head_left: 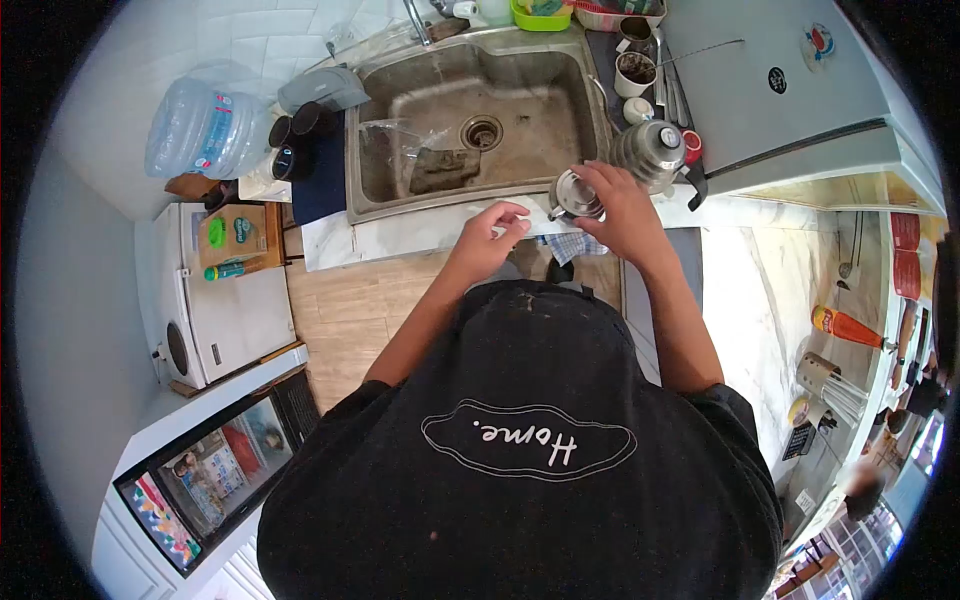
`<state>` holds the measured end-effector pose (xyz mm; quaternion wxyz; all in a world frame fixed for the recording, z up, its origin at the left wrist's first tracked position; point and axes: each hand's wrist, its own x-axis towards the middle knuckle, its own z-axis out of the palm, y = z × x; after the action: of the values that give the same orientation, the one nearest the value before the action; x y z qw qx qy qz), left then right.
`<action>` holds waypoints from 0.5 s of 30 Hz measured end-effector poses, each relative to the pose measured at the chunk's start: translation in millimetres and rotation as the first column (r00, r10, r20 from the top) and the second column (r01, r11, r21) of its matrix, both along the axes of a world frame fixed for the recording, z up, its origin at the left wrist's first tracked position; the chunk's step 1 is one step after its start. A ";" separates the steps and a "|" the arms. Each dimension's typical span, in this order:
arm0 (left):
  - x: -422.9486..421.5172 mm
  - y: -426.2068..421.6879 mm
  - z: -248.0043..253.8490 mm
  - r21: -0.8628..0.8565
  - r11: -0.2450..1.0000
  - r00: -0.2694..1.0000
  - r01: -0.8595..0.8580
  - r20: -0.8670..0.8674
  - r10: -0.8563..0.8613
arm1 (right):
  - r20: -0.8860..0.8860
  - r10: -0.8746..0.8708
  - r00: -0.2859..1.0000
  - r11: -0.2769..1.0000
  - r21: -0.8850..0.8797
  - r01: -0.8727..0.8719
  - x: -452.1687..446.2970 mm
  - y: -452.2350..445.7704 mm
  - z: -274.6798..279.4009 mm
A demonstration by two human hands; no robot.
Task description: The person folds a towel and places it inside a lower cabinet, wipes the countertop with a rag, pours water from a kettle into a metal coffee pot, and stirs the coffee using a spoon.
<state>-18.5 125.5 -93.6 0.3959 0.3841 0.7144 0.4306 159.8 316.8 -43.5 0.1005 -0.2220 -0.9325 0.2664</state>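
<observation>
My right hand (618, 212) is closed round the top of a small metal pitcher (576, 194) at the sink's front right corner. My left hand (492, 238) hovers by the counter edge left of the pitcher, its fingers curled but apart, with nothing seen in them. Just right of the pitcher stands a steel kettle (650, 150) with a black handle. Behind both hands lies the metal sink (545, 120), with a dark cloth (445, 170) and clear plastic in its basin. A checked cloth (577, 246) hangs under the counter edge near my right hand.
Cups (635, 72) and spoons stand behind the kettle. Dark cups (290, 163) and a large water bottle (208, 130) are left of the sink. A green basket (542, 16) sits behind it. On the right is a marble counter (755, 300) with an orange-red bottle (847, 327).
</observation>
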 end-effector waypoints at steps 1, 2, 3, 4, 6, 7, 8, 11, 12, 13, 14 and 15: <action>1.1 4.2 1.1 -0.008 1.000 1.000 0.029 -0.007 -0.029 | 0.018 0.003 1.000 1.000 -0.002 -0.003 0.1 -1.4 -0.1; 1.0 9.4 1.3 -0.017 0.998 0.998 0.057 -0.011 -0.057 | 0.025 0.003 1.000 1.000 -0.009 -0.003 0.5 -3.6 1.2; 2.2 14.5 1.9 -0.021 0.996 0.996 0.083 -0.015 -0.084 | 0.031 0.003 1.000 1.000 -0.012 -0.003 0.0 -3.5 4.4; 5.6 18.2 3.5 -0.015 0.996 0.996 0.089 -0.023 -0.089 | 0.038 0.005 0.999 1.000 -0.012 -0.005 0.1 -1.5 7.5; 11.0 26.1 6.5 -0.003 0.995 0.994 0.098 -0.043 -0.098 | -0.019 0.016 1.000 1.000 -0.007 -0.016 2.0 0.8 5.1; 13.0 29.8 5.6 -0.002 0.996 0.995 0.089 -0.052 -0.089 | -0.052 0.021 0.998 1.000 -0.004 -0.021 1.7 2.6 3.8; 16.1 31.1 3.0 -0.005 0.997 0.995 0.079 -0.062 -0.080 | -0.066 0.041 0.997 0.999 -0.009 -0.041 2.3 4.9 3.2; 24.1 33.0 0.5 0.003 0.999 0.996 0.036 -0.082 -0.035 | -0.114 0.005 0.993 0.996 -0.091 -0.016 5.4 7.8 11.9; 25.8 33.6 -2.1 0.021 1.000 0.996 0.023 -0.082 -0.021 | -0.167 -0.033 0.985 0.991 -0.130 0.011 9.2 7.6 16.0; 28.3 34.1 -4.8 0.040 0.999 0.997 0.012 -0.081 -0.009 | -0.217 -0.075 0.973 0.985 -0.171 0.038 14.2 6.9 20.5; 30.7 33.1 -7.0 0.062 0.998 0.997 -0.017 -0.077 0.021 | -0.265 -0.121 0.957 0.975 -0.212 0.065 19.7 5.5 22.3; 32.6 32.9 -1.8 0.086 0.995 0.996 -0.045 -0.073 0.051 | -0.255 -0.159 0.954 0.960 -0.267 0.089 27.3 4.9 21.1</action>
<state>14.1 158.4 -95.4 0.3418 0.3990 0.7191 0.4549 187.1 321.7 -22.4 0.2159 -0.2525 -0.8521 0.4043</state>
